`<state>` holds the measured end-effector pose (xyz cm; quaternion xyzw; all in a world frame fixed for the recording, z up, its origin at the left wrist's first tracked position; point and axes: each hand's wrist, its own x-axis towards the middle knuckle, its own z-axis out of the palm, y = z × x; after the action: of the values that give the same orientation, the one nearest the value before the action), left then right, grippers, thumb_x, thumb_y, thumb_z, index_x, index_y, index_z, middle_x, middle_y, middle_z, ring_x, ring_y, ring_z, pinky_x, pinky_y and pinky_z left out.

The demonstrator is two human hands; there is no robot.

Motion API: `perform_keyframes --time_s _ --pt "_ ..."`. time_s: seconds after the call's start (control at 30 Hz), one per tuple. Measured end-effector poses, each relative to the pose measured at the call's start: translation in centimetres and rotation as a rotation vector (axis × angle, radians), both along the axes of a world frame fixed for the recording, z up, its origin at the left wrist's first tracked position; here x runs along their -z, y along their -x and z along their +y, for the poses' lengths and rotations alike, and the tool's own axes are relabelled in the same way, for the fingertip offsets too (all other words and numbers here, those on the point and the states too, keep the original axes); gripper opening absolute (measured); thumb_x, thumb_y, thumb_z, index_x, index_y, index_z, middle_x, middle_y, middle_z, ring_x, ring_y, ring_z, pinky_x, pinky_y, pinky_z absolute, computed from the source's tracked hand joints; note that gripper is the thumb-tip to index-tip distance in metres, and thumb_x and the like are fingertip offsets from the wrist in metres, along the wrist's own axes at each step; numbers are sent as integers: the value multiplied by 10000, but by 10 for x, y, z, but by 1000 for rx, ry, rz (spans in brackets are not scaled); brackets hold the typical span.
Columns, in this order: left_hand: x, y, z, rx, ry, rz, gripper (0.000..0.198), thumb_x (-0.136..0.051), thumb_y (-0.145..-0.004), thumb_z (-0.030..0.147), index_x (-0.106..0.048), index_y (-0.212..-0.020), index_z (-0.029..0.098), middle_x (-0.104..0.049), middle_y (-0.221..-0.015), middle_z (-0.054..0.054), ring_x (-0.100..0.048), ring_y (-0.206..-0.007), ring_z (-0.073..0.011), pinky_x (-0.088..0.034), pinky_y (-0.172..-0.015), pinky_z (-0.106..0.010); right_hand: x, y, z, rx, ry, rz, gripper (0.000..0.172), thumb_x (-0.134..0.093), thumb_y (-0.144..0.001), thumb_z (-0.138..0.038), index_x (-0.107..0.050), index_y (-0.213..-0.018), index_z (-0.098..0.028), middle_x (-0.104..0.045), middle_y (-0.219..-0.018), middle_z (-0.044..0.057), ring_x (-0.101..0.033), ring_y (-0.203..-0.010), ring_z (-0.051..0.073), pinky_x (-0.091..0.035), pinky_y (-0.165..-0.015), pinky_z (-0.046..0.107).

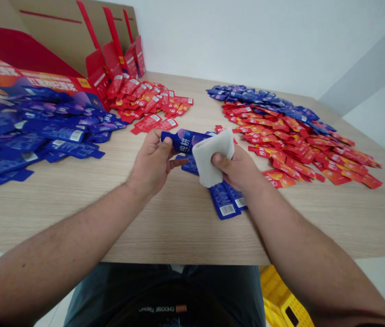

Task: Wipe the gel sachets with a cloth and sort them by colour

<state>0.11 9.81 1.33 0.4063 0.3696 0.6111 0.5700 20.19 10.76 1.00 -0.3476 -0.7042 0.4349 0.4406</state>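
Note:
My left hand (151,163) pinches the left end of a blue packet (184,141) between thumb and fingers, printed side up. In my right hand (236,165) is a folded white cloth (209,159), the thumb pressed on its face. The cloth overlaps the right end of the packet. Beneath them, several more blue packets (224,202) lie on the wooden table (165,231), partly covered by the cloth and my right hand.
Blue packets (52,131) are heaped at the left, with red packets (145,97) beside an open red carton (59,77). At the right lie rows of red packets (291,136) and blue packets (264,97). A yellow basket (277,295) stands below the table edge.

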Motion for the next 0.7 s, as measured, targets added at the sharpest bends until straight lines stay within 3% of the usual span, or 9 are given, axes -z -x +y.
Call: perform_keyframes --time_s 0.13,0.23,0.47,0.7 --pt "-3 3 2 42 126 -58 181 -569 -897 394 -537 -987 241 -729 -1007 -38 -719 -913 -207 -600 -712 -320 -9 -3 -2 89 -554 -360 338 -770 -761 -509 -720 -928 -220 -592 -1245 137 -546 -1222 325 -472 -1028 512" --pt "-2 5 7 59 269 -112 221 -575 -889 379 -583 -1014 196 -744 -978 -89 -733 -906 -216 -602 -732 -313 -10 -3 -3 65 -717 -467 224 -738 -796 -366 -729 -982 -240 -558 -1285 128 -512 -1248 321 -458 -1035 521" --pt "5 7 15 179 457 -221 204 -512 -924 244 -652 -950 98 -751 -875 -128 -737 -757 -193 -607 -671 -279 -10 -6 -3 62 -780 -542 225 -730 -792 -279 -737 -1015 -251 -532 -1368 113 -487 -1290 331 -416 -1086 538" --pt "-1 6 12 21 215 -197 21 -533 -886 163 -528 -885 183 -697 -800 -22 -698 -655 -168 -622 -623 -338 -19 -13 -2 -30 -593 -500 269 -792 -769 -446 -755 -914 -223 -340 -1589 81 -319 -1453 388 -301 -1173 573"
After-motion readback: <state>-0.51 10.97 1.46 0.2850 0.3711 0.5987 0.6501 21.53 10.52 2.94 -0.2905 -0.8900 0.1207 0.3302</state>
